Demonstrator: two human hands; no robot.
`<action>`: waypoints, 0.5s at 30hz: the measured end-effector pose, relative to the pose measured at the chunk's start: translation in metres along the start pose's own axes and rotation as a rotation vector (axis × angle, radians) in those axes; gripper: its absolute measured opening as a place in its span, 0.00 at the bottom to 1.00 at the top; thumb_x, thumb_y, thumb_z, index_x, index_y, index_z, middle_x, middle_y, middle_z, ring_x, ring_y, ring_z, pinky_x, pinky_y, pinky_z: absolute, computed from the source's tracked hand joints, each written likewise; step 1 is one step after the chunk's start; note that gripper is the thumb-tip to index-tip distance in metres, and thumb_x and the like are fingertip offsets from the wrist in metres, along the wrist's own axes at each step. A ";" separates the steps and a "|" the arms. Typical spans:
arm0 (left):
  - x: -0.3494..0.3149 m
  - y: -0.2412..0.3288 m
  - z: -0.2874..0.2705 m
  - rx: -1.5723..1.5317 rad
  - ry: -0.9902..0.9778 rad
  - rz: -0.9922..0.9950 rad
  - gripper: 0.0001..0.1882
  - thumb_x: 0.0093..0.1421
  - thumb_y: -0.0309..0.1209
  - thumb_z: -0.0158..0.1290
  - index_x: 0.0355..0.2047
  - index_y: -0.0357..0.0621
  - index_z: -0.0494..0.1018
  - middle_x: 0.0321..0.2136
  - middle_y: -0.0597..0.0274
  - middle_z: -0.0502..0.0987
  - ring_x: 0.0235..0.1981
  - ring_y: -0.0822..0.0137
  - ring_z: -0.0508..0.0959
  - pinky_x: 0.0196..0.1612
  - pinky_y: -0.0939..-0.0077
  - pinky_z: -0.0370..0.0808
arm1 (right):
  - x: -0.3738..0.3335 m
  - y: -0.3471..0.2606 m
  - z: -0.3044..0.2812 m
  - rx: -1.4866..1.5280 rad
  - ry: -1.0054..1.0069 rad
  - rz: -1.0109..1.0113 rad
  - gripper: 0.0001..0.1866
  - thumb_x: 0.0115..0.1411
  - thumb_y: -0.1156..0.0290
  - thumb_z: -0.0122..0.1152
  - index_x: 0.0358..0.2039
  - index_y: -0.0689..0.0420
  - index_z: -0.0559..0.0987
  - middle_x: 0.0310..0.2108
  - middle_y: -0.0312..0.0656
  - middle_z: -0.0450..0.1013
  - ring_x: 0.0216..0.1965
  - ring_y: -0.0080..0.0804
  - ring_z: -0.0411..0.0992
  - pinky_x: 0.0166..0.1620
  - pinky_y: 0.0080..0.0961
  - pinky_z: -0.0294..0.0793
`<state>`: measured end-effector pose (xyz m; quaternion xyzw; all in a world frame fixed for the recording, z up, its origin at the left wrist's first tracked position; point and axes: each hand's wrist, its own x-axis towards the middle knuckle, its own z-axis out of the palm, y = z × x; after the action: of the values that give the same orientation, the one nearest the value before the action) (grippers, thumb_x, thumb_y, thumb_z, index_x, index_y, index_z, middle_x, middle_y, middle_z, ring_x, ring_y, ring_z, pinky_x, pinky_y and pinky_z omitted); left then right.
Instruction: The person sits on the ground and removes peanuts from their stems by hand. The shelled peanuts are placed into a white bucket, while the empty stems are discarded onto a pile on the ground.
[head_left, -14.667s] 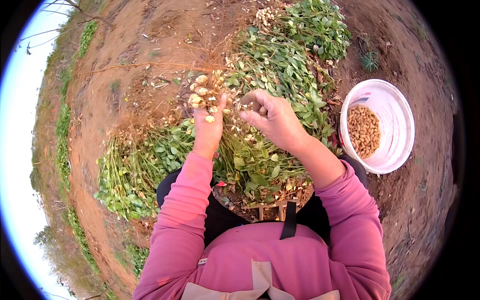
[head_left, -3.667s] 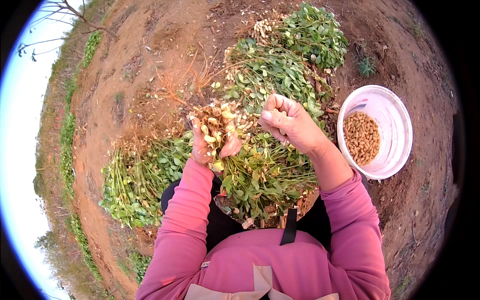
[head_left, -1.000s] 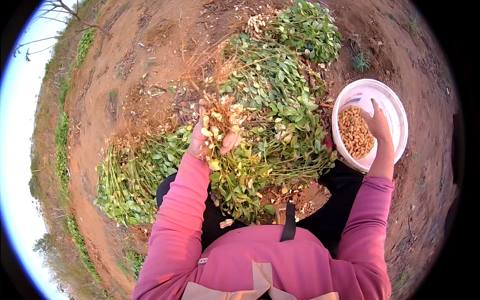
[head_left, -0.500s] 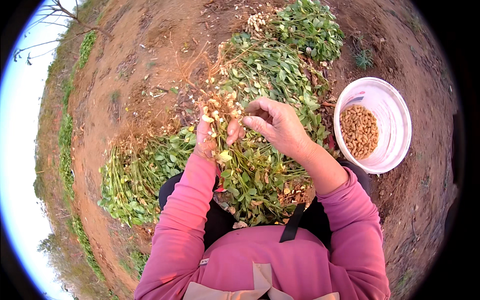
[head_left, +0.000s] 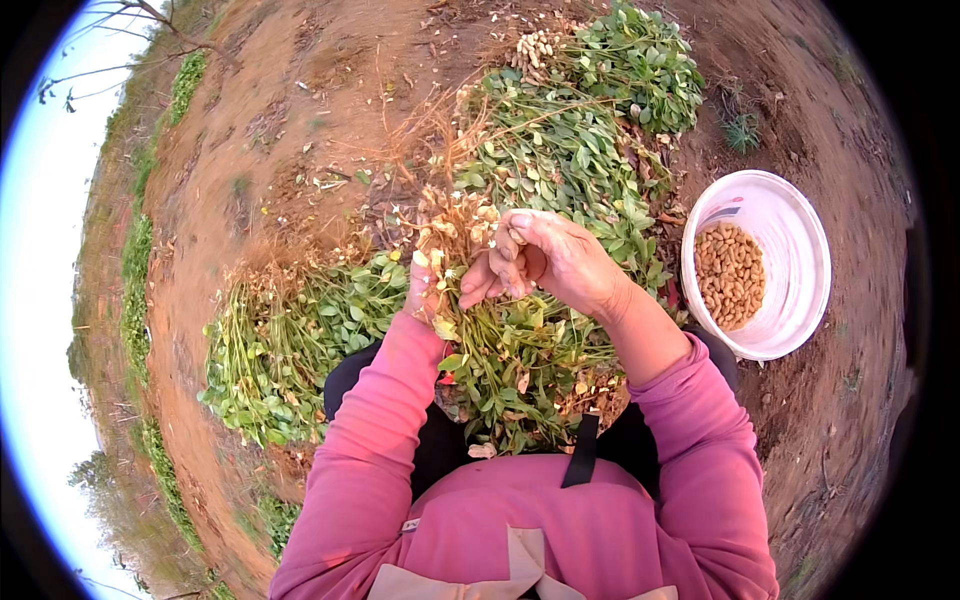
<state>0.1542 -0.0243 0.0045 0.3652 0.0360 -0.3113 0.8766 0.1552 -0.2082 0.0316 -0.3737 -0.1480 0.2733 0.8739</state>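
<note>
My left hand (head_left: 422,287) is closed around a bunch of peanut plants (head_left: 452,228) just below their dry, tan roots. Pale peanut pods cling among those roots, and thin root strands spread beyond them. Close against the right side of the bunch is my right hand (head_left: 568,262), its fingers curled in and the palm partly turned up. What lies inside those fingers, if anything, is hidden. Leafy green stems of the held bunch hang down over my lap.
At the right stands a white bucket (head_left: 822,265) with shelled-looking tan peanut pods (head_left: 729,275) in its bottom. Pulled peanut plants (head_left: 285,350) lie at left, with another leafy heap (head_left: 560,150) ahead. A small pile of pods (head_left: 533,52) sits at the far end on brown soil.
My right hand has turned over at the roots, its fingers now curled with the palm more upward. The whole view has shifted slightly, while my left hand keeps its hold.
</note>
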 end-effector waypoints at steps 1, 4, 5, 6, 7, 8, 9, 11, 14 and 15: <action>0.004 -0.001 -0.004 -0.009 -0.074 0.002 0.33 0.62 0.58 0.36 0.43 0.36 0.69 0.12 0.68 0.63 0.08 0.74 0.60 0.23 0.78 0.65 | 0.001 0.004 0.002 0.147 0.001 -0.016 0.17 0.67 0.58 0.40 0.28 0.58 0.67 0.21 0.40 0.68 0.27 0.32 0.73 0.26 0.20 0.65; 0.010 0.000 -0.018 0.019 -0.281 0.079 0.31 0.63 0.56 0.36 0.44 0.38 0.68 0.14 0.66 0.65 0.10 0.72 0.63 0.25 0.77 0.66 | 0.002 -0.006 -0.001 0.131 0.153 -0.022 0.17 0.67 0.58 0.41 0.30 0.58 0.69 0.21 0.36 0.66 0.21 0.23 0.66 0.24 0.17 0.61; 0.010 0.000 -0.022 0.067 -0.342 0.150 0.31 0.64 0.58 0.37 0.46 0.39 0.68 0.15 0.66 0.66 0.10 0.71 0.64 0.26 0.76 0.66 | 0.002 -0.008 -0.005 0.097 0.162 -0.026 0.15 0.67 0.60 0.42 0.31 0.58 0.70 0.21 0.34 0.66 0.22 0.22 0.65 0.24 0.17 0.61; 0.010 0.002 -0.018 0.083 -0.287 0.129 0.32 0.63 0.59 0.36 0.46 0.40 0.67 0.16 0.65 0.66 0.11 0.71 0.64 0.27 0.75 0.67 | 0.001 -0.011 -0.011 0.064 0.174 -0.032 0.14 0.67 0.62 0.42 0.31 0.58 0.71 0.20 0.33 0.66 0.22 0.21 0.64 0.24 0.16 0.61; 0.009 0.006 -0.011 0.100 -0.233 0.107 0.33 0.63 0.60 0.36 0.46 0.41 0.67 0.16 0.65 0.67 0.11 0.70 0.64 0.28 0.74 0.67 | 0.000 -0.012 -0.015 0.030 0.186 -0.038 0.13 0.67 0.63 0.43 0.32 0.58 0.72 0.20 0.32 0.66 0.22 0.19 0.63 0.25 0.16 0.61; 0.009 0.008 -0.007 0.117 -0.179 0.085 0.33 0.63 0.61 0.35 0.46 0.42 0.66 0.17 0.65 0.67 0.11 0.70 0.65 0.29 0.74 0.68 | -0.002 -0.012 -0.015 -0.021 0.263 -0.013 0.09 0.66 0.65 0.48 0.32 0.55 0.72 0.21 0.31 0.66 0.22 0.18 0.62 0.25 0.17 0.61; 0.010 0.007 -0.007 0.157 -0.143 0.101 0.34 0.62 0.62 0.34 0.46 0.42 0.66 0.17 0.64 0.67 0.12 0.70 0.65 0.29 0.74 0.68 | -0.001 -0.012 -0.012 -0.100 0.277 -0.050 0.09 0.66 0.66 0.49 0.32 0.56 0.72 0.21 0.31 0.67 0.22 0.19 0.63 0.26 0.18 0.63; 0.013 0.004 -0.008 0.237 -0.072 0.131 0.36 0.61 0.64 0.33 0.46 0.43 0.65 0.17 0.64 0.68 0.12 0.70 0.66 0.28 0.74 0.69 | 0.002 -0.008 -0.003 -0.260 0.305 -0.124 0.08 0.66 0.67 0.50 0.32 0.57 0.72 0.23 0.33 0.69 0.22 0.20 0.66 0.27 0.18 0.66; 0.012 0.004 -0.006 0.244 0.075 0.161 0.33 0.63 0.62 0.33 0.41 0.41 0.68 0.19 0.62 0.71 0.16 0.68 0.71 0.24 0.75 0.70 | 0.000 -0.009 0.010 -0.422 0.266 -0.130 0.07 0.65 0.70 0.50 0.34 0.62 0.70 0.25 0.38 0.74 0.26 0.25 0.74 0.33 0.21 0.73; 0.012 0.003 -0.005 0.258 0.138 0.166 0.33 0.64 0.61 0.34 0.40 0.41 0.69 0.19 0.61 0.71 0.17 0.68 0.71 0.23 0.76 0.70 | 0.000 -0.007 0.011 -0.486 0.291 -0.138 0.07 0.65 0.71 0.50 0.34 0.62 0.69 0.25 0.39 0.74 0.27 0.27 0.76 0.34 0.22 0.73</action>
<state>0.1664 -0.0255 -0.0003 0.4969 0.0257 -0.2139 0.8407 0.1529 -0.2064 0.0444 -0.5967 -0.1072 0.1131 0.7872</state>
